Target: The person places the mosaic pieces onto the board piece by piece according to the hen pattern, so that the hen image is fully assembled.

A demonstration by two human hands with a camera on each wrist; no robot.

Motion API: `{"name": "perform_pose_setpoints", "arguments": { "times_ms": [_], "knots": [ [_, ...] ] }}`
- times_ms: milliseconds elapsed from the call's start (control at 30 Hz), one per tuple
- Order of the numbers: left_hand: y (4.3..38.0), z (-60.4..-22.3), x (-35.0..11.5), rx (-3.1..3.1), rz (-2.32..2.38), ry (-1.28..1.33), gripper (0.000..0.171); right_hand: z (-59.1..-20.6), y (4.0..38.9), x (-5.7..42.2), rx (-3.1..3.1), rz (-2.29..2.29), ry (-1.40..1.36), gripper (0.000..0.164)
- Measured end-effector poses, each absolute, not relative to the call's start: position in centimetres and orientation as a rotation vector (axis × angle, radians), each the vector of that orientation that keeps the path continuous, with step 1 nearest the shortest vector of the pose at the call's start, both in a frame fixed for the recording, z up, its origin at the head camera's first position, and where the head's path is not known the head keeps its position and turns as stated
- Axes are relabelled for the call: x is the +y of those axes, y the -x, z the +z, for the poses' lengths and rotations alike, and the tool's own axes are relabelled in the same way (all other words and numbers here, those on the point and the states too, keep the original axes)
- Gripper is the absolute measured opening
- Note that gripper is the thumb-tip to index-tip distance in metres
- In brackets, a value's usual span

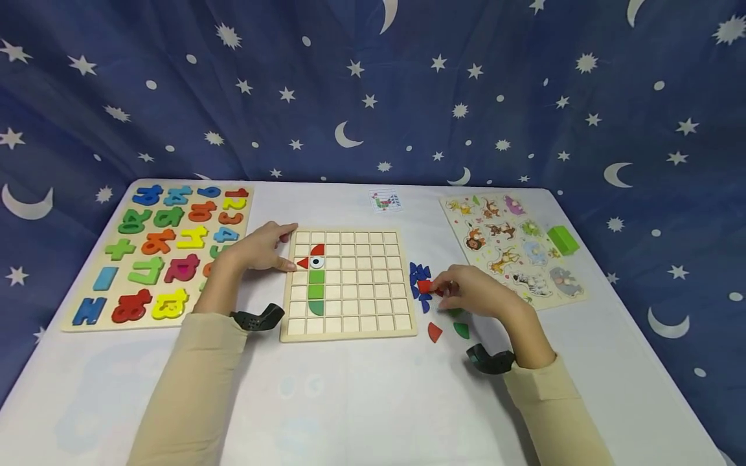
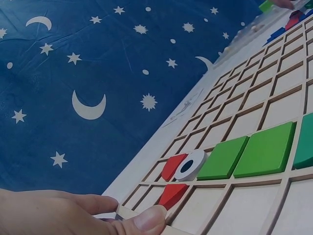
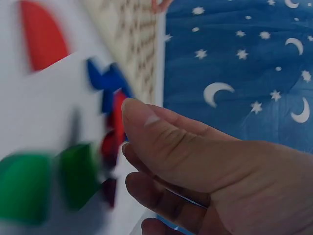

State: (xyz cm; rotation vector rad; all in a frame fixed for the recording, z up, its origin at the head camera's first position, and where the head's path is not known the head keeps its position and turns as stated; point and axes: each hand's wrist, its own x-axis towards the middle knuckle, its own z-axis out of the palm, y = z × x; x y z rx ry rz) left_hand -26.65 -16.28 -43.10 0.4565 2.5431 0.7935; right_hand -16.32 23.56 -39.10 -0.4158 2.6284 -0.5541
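Note:
My left hand (image 1: 260,247) rests at the left edge of a wooden grid board (image 1: 350,338). Its straight thumb lies on the frame, forefinger at the far corner. In the board's left columns sit a red quarter-round (image 1: 318,249), a red triangle (image 1: 302,263), a white eye tile (image 1: 316,262), two green square tiles (image 1: 316,277) and a dark green quarter-round (image 1: 316,307). Right of the board, my right hand (image 1: 474,291) pinches a red square tile (image 1: 424,286) between thumb and fingers, close over a cluster of blue pieces (image 1: 414,278).
Loose near the right hand lie a red quarter-round (image 1: 434,332) and green ones (image 1: 462,330). A letter-and-number puzzle (image 1: 87,259) stands left, an animal puzzle (image 1: 460,226) right, beside a green block (image 1: 563,240). A small picture card (image 1: 385,200) lies behind the board.

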Motion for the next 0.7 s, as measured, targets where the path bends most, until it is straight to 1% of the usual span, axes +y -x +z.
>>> {"name": "perform_pose_setpoints", "arguments": {
  "times_ms": [200, 700],
  "knots": [
    [26.5, -43.3, -16.4, 2.551, 0.797, -0.473, 0.093, -40.2, 15.2, 24.9, 2.669, -0.445, 0.348, 0.027],
    [26.6, -43.6, -16.4, 2.555, 0.799, -0.46, 0.093, -40.9, 14.8, 25.0, 2.733, -0.414, 0.295, 0.017]
  ]
}}
